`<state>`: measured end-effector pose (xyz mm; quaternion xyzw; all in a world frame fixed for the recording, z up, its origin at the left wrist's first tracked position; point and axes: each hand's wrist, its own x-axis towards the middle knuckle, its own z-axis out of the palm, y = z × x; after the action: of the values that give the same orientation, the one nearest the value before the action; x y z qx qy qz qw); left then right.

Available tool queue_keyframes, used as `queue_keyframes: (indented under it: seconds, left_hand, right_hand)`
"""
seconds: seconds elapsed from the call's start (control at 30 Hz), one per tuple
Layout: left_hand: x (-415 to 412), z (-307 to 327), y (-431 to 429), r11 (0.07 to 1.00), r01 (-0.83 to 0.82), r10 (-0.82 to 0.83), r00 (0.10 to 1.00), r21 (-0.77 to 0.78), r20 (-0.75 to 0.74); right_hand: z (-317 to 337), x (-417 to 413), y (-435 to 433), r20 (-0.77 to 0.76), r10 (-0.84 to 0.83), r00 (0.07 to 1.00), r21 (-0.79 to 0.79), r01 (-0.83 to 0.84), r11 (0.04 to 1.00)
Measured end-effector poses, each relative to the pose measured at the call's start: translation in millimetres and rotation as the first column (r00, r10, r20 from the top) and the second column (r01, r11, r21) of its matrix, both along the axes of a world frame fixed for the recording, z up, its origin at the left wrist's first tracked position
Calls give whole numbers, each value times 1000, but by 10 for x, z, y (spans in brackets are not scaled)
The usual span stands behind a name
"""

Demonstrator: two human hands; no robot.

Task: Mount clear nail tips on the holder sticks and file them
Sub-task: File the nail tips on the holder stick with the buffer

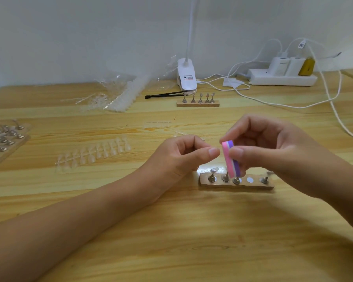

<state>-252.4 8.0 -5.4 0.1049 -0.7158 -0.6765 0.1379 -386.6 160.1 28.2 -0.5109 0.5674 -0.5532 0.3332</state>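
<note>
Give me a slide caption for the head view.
Right hand holds a pink and purple file beside the pinched left hand, above a wooden stand.

Plain pale wall (90,27), no windows in view. Light wood-grain surface (171,231) butts against it. White clip lamp (186,76) stands at the back edge, its neck running up out of frame. White power strip (281,79) with chargers (281,65) plugged in, back right. White cables (334,106) trail across the surface.
</note>
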Motion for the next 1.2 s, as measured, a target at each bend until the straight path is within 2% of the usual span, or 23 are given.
queue_keyframes:
  seconds: [0.07, 0.17, 0.3, 0.47, 0.6, 0.67, 0.77, 0.8, 0.9, 0.93, 1.03, 1.1, 1.13, 1.2]
  left_hand:
    - [7, 1, 6, 1000, 7, -7, 1000, -18, 3]
    - [20, 12, 38, 998, 44, -44, 999, -50, 10]
    - [19, 17, 32, 999, 29, -29, 1000, -40, 1]
    - [22, -11, 72, 995, 102, -102, 995, -14, 5]
    - [18, 19, 40, 998, 47, -47, 999, -30, -17]
    - [18, 18, 43, 997, 51, -51, 999, -52, -9]
    - [27, 23, 64, 995, 89, -89, 996, -44, 2]
    - [29, 22, 60, 996, 82, -82, 997, -39, 0]
    - [20, 27, 31, 999, 35, -35, 999, -22, -5]
    - [17, 24, 24, 999, 28, -28, 1000, -19, -11]
    - [21, 4, 32, 998, 48, -49, 998, -32, -29]
    - [29, 8, 54, 995, 92, -92, 996, -36, -16]
    - [32, 9, 55, 995, 93, -93, 996, -36, -11]
    - [26, 14, 34, 998, 59, -59, 998, -28, -12]
  right_hand:
    - [-23, 12, -14, -12, -36, 999, -33, 35, 999]
    - [-19, -51, -24, 66, -152, 986, -103, 158, 982]
    - [13, -31, 6, 3, 8, 1000, -44, -8, 999]
    - [-35, -44, -58, 98, -193, 976, -149, 206, 967]
    - [-16, -38, 11, -47, 45, 998, 29, -44, 999]
    - [-45, -14, -27, -33, -33, 999, -44, 32, 999]
    - [-34, -61, -61, 89, -181, 979, -134, 192, 972]
    - [-17, -90, -41, 80, -167, 983, -114, 175, 978]
    - [25, -75, 21, -15, 54, 998, 32, -53, 998]
    - [14, -45, 15, -27, 70, 997, 37, -69, 997]
    - [-54, -8, -59, 37, -107, 994, -86, 109, 990]
    - [-54, -43, -71, 91, -186, 978, -106, 195, 975]
    - [-43, -70, -56, 93, -174, 980, -91, 182, 979]
    - [-6, -87, -10, 38, -47, 998, -12, 48, 999]
